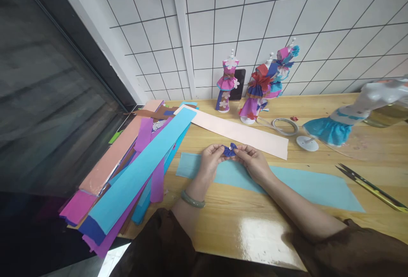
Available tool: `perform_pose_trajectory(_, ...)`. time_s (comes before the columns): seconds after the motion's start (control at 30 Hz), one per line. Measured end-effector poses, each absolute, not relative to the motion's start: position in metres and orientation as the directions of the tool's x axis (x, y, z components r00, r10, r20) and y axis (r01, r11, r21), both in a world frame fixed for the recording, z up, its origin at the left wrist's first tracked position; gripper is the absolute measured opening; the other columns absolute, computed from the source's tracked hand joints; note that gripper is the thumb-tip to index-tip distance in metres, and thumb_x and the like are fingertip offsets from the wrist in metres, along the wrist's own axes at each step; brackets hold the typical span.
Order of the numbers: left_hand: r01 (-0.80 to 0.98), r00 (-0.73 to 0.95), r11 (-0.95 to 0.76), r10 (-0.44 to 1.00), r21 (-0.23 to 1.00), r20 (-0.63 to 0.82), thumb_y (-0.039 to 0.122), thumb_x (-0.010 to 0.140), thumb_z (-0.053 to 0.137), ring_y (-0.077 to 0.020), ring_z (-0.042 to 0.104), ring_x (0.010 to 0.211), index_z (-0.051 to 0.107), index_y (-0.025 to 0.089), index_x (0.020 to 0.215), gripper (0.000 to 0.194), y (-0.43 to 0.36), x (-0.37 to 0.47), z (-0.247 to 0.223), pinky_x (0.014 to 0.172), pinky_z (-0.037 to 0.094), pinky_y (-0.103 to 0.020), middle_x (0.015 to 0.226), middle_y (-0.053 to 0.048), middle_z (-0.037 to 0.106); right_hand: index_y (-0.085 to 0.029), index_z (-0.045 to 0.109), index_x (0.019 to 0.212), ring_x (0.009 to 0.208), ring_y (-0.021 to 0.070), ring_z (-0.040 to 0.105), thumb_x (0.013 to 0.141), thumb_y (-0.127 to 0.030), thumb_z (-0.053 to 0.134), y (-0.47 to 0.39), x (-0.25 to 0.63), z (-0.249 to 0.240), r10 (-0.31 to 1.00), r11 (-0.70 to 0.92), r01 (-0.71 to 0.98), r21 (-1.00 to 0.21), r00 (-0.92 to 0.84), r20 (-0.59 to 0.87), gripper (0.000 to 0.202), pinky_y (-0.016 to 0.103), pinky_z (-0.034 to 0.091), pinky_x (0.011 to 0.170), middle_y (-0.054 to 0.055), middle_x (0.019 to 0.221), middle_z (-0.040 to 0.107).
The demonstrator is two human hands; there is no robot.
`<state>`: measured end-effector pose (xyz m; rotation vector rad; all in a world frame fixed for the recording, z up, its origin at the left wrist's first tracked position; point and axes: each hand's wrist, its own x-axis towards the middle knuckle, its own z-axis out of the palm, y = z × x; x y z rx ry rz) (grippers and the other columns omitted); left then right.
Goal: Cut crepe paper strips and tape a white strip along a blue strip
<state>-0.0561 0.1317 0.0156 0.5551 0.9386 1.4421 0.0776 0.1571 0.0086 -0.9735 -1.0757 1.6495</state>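
Near a pale-blue strip (306,184), both hands (208,161) are pinching a blue bow (228,152), fingertips (219,152) hiding its ends, its long axis running sideways.

Bench (228,217) open between the forearms (298,204)
The left hand (211,158) and right hand (256,163) close that gap's far end; a crepe-paper pile (140,170) blocks the left, miniature mannequins (227,82) the back, scissors (384,194) the right.

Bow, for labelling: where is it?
Head view, just right of centre: the bow is held between the left hand and right hand, in front of the pale pink strip.
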Motion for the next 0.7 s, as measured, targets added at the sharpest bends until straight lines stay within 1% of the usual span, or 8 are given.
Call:
perform_pose_trajectory(0.1, -0.582, -0.102, 0.106, 0.974, 0.806, -0.202, 0.027, 0.062, 0.068, -0.0116, 0.057, 0.065, 0.056, 0.012, 0.075, 0.023, 0.1317, -0.0571, 0.0154, 0.067, 0.045, -0.029, 0.073, -0.004, 0.061, -0.020, 0.061, 0.076, 0.060, 0.0119, 0.058, 0.062, -0.034, 0.070, 0.1569, 0.0776, 0.0092, 0.952, -0.206, -0.267, -0.942, -0.276, -0.130, 0.021, 0.030, 0.047, 0.069, 0.000, 0.070, 0.064)
perform_pose_trajectory(0.23, -0.564, -0.018, 0.163, 0.978, 0.810, -0.210, 0.027, 0.064, 0.066, -0.0120, 0.057, 0.065, 0.059, 0.013, 0.085, 0.026, 0.1311, -0.0587, 0.0157, 0.064, 0.044, -0.027, 0.081, -0.007, 0.063, -0.020, 0.062, 0.076, 0.060, 0.0115, 0.058, 0.062, -0.034, 0.070, 0.1560, 0.0772, 0.0102, 0.947, -0.218, -0.262, -0.940, -0.288, -0.139, 0.022, 0.029, 0.047, 0.068, 0.000, 0.069, 0.064)
perform_pose_trajectory(0.4, -0.528, -0.001, 0.193, 0.974, 0.827, -0.228, 0.027, 0.063, 0.065, -0.0117, 0.056, 0.062, 0.059, 0.013, 0.077, 0.021, 0.1303, -0.0599, 0.0144, 0.057, 0.042, -0.024, 0.075, -0.006, 0.062, -0.018, 0.063, 0.075, 0.059, 0.0108, 0.058, 0.060, -0.034, 0.071, 0.1558, 0.0767, 0.0107, 0.942, -0.236, -0.246, -0.940, -0.297, -0.158, 0.024, 0.028, 0.047, 0.067, 0.000, 0.069, 0.065)
perform_pose_trajectory(0.53, -0.538, -0.028, 0.191, 0.969, 0.821, -0.244, 0.027, 0.062, 0.066, -0.0108, 0.055, 0.061, 0.057, 0.013, 0.073, 0.020, 0.1306, -0.0600, 0.0133, 0.057, 0.041, -0.024, 0.071, -0.004, 0.061, -0.019, 0.062, 0.076, 0.059, 0.0109, 0.058, 0.059, -0.036, 0.071, 0.1564, 0.0770, 0.0100, 0.945, -0.228, -0.226, -0.947, -0.285, -0.160, 0.026, 0.028, 0.047, 0.067, 0.000, 0.070, 0.065)
perform_pose_trajectory(0.7, -0.583, -0.063, 0.144, 0.973, 0.799, -0.222, 0.025, 0.061, 0.066, -0.0109, 0.056, 0.061, 0.054, 0.014, 0.072, 0.020, 0.1308, -0.0594, 0.0144, 0.060, 0.043, -0.026, 0.070, -0.003, 0.060, -0.019, 0.062, 0.076, 0.059, 0.0118, 0.058, 0.058, -0.037, 0.072, 0.1564, 0.0771, 0.0090, 0.953, -0.206, -0.219, -0.954, -0.264, -0.146, 0.027, 0.030, 0.047, 0.068, 0.000, 0.069, 0.065)
